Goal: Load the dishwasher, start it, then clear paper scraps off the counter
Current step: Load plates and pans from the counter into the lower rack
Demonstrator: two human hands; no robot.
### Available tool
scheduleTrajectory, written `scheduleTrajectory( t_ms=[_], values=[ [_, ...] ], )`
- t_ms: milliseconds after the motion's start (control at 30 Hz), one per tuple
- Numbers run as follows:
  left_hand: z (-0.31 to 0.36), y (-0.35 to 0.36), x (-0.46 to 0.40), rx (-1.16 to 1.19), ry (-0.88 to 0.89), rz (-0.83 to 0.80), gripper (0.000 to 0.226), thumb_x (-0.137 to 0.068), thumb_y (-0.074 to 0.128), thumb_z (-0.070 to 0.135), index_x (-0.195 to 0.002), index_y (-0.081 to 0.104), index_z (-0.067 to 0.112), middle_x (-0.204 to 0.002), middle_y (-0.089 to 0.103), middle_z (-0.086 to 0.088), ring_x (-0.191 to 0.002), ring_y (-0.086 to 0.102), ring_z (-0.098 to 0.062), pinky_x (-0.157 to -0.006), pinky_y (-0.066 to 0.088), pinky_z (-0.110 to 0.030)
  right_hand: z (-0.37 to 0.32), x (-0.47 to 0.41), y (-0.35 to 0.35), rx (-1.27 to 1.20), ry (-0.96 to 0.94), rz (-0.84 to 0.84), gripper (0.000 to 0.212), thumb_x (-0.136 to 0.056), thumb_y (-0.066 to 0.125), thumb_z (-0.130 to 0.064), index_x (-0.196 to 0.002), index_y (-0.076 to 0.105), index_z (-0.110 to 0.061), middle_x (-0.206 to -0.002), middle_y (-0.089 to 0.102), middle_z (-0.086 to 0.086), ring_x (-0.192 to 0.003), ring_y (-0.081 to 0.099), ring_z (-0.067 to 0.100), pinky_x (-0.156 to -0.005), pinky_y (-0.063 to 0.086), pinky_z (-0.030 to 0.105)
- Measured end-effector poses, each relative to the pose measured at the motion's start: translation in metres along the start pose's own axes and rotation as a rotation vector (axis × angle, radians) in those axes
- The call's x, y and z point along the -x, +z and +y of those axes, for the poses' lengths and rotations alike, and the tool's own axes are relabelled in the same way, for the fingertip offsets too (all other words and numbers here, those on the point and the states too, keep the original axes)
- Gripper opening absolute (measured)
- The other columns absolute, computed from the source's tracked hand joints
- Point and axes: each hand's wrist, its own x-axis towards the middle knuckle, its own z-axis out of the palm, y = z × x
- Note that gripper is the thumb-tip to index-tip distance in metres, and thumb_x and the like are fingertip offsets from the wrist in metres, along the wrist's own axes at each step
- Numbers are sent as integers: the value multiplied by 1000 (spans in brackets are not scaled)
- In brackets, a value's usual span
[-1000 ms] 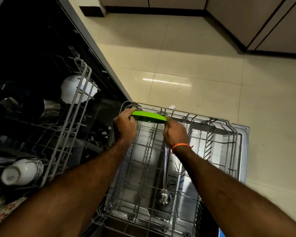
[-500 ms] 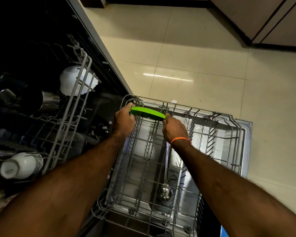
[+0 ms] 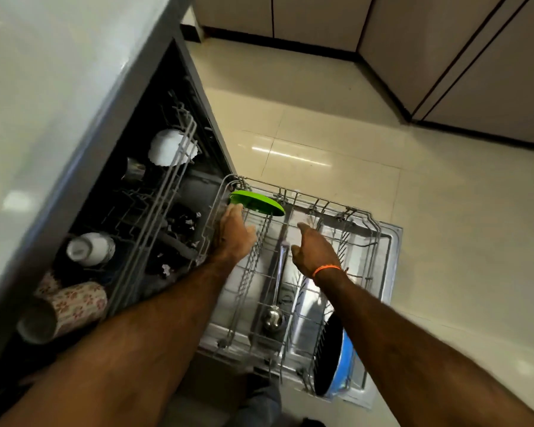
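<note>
Reaching over lower rack [image 3: 371, 229], left hand [image 3: 233, 234] touching green plate [image 3: 257, 203], right hand [image 3: 313, 252] released

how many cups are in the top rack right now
3 that show: a white cup lying mid-rack, a floral cup nearest the camera, a steel cup beside the white bowl. The dark interior may hide more.

Glossy cream floor tiles [image 3: 336, 124] with thin grout lines, a bright streak of reflected light [image 3: 290, 155] on them, beige cabinet doors [image 3: 490, 66] along the far and right sides, dark plinth [image 3: 278, 43] beneath, pale grey countertop [image 3: 37, 103] at left
</note>
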Motion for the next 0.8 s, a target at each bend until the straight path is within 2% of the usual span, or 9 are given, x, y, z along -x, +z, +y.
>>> scheduleTrajectory(
  t_ms=[133,200,300,467,633,733,800],
  values=[
    [10,-42,84,-26,24,-133,41,-88,68,21,-128,64,13,-133,63,-7,-118,60,-26,-96,44,-27,-15,84,-26,89,-64,-57,61,-93,58,-24,-151,37,-19,-148,49,13,-129,53,34,-106,45,41],
    [9,-69,132,-39,28,-189,42,-89,68,25,-129,63,13,-133,63,-7,-120,59,-26,-98,44,-27,-31,130,-40,137,-88,-80,61,-93,58,-26,-150,38,-22,-148,50,11,-129,53,34,-106,45,44],
    [4,-116,209,-35,36,-224,42,-91,68,27,-130,62,12,-133,63,-9,-118,60,-25,-93,43,-23,-59,199,-56,212,-183,-112,56,-94,58,-25,-148,43,-18,-143,54,13,-128,54,32,-107,45,39],
    [-15,-201,338,-3,19,-107,33,-90,70,30,-118,68,13,-122,69,-9,-113,63,-28,-97,50,-36,-121,302,-71,304,-374,-148,46,-93,56,-28,-139,54,-21,-133,63,13,-121,59,33,-103,49,40],
    [-58,-270,455,38,-89,46,31,-89,67,36,-117,70,22,-120,71,-1,-113,65,-24,-92,49,-30,-208,391,-62,437,-720,-172,34,-94,50,-27,-126,63,-25,-116,70,11,-104,64,34,-87,54,43],
    [-93,-297,527,82,-185,178,33,-92,66,34,-122,68,19,-123,70,-1,-116,63,-24,-97,48,-33,-262,444,-37,516,-894,-245,33,-93,52,-25,-123,64,-25,-118,70,8,-106,64,33,-87,53,42],
    [-113,-308,563,120,-229,244,38,-94,66,33,-129,66,18,-129,67,0,-121,61,-21,-102,44,-30,-290,468,-19,511,-973,-271,38,-89,48,-31,-123,65,-29,-121,70,3,-108,64,30,-91,53,41]
  ],
)
